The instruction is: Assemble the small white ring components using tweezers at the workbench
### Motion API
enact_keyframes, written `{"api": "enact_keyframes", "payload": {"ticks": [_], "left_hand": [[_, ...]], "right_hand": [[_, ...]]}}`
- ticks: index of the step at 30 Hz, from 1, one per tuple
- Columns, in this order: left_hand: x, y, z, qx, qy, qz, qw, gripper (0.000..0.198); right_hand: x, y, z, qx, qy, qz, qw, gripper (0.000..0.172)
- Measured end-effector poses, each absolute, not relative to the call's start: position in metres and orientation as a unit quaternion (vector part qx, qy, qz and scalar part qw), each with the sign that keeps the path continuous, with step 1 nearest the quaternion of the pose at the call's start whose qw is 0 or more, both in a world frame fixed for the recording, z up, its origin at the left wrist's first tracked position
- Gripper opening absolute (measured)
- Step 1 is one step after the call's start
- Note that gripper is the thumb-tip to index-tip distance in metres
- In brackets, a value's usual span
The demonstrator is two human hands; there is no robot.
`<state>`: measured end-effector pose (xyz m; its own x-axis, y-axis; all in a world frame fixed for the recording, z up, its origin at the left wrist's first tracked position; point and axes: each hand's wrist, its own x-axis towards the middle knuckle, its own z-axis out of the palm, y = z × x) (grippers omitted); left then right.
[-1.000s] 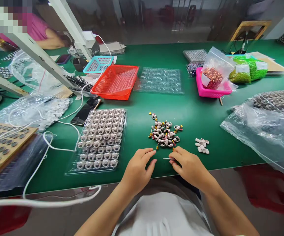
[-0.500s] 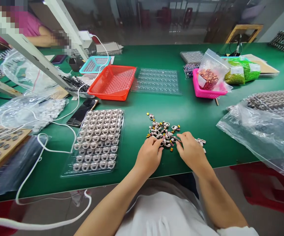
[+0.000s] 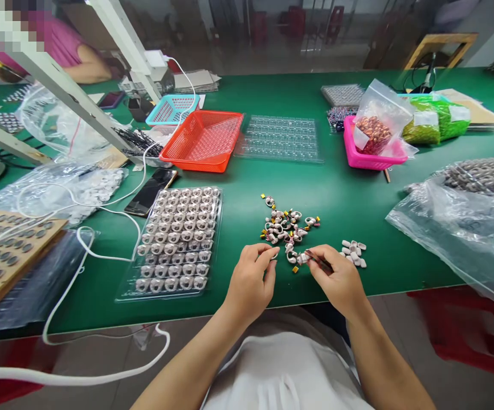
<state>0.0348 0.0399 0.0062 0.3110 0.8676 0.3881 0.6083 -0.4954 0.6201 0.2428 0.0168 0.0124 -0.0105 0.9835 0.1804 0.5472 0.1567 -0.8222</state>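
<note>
My left hand point(image 3: 250, 282) is closed in a pinch, with a small pale curved part point(image 3: 274, 255) between thumb and forefinger. My right hand point(image 3: 338, 279) grips dark tweezers point(image 3: 320, 261), their tips pointing left by a small beige part point(image 3: 302, 258) at the near edge of the pile. Just beyond both hands lies a loose pile of small beige ring-like parts point(image 3: 278, 228) with yellow tabs. A yellow tab point(image 3: 295, 269) rests between the hands. Several small beige caps point(image 3: 353, 253) are grouped right of my right hand.
A clear tray point(image 3: 219, 228) of rounded beige pieces stands to the left, beside a phone point(image 3: 151, 191) and white cable point(image 3: 133, 242). Farther back are a red basket point(image 3: 204, 165), an empty-looking clear tray point(image 3: 278, 139) and a pink basket point(image 3: 370, 162). Plastic bags point(image 3: 456, 228) lie right. A co-worker point(image 3: 69, 54) sits back left.
My left hand has drawn back from the pile with a small part pinched. The right hand has shifted slightly nearer, uncovering the caps. The view has turned slightly left.
</note>
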Motion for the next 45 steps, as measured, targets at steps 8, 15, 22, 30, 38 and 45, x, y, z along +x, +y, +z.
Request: {"api": "enact_keyframes", "payload": {"ticks": [8, 15, 22, 30, 38, 45], "left_hand": [[0.029, 0.024, 0.031, 0.672, 0.384, 0.379, 0.508, 0.033], [0.019, 0.017, 0.029, 0.524, 0.39, 0.373, 0.659, 0.024], [0.008, 0.021, 0.029, 0.479, 0.415, 0.29, 0.717, 0.022], [0.013, 0.023, 0.039, 0.519, 0.372, 0.264, 0.723, 0.019], [0.014, 0.015, 0.042, 0.426, 0.399, 0.343, 0.736, 0.012], [0.015, 0.007, 0.042, 0.437, 0.407, 0.404, 0.693, 0.011]], "right_hand": [[0.229, -0.002, 0.025, -0.484, -0.535, 0.521, 0.456, 0.019], [0.214, -0.005, 0.029, -0.466, -0.462, 0.619, 0.43, 0.022], [0.207, -0.003, 0.037, -0.481, -0.501, 0.609, 0.384, 0.021], [0.197, -0.001, 0.052, -0.467, -0.662, 0.485, 0.33, 0.006], [0.213, 0.005, 0.052, -0.475, -0.608, 0.485, 0.412, 0.007], [0.213, -0.009, 0.034, -0.443, -0.629, 0.472, 0.431, 0.011]]}}
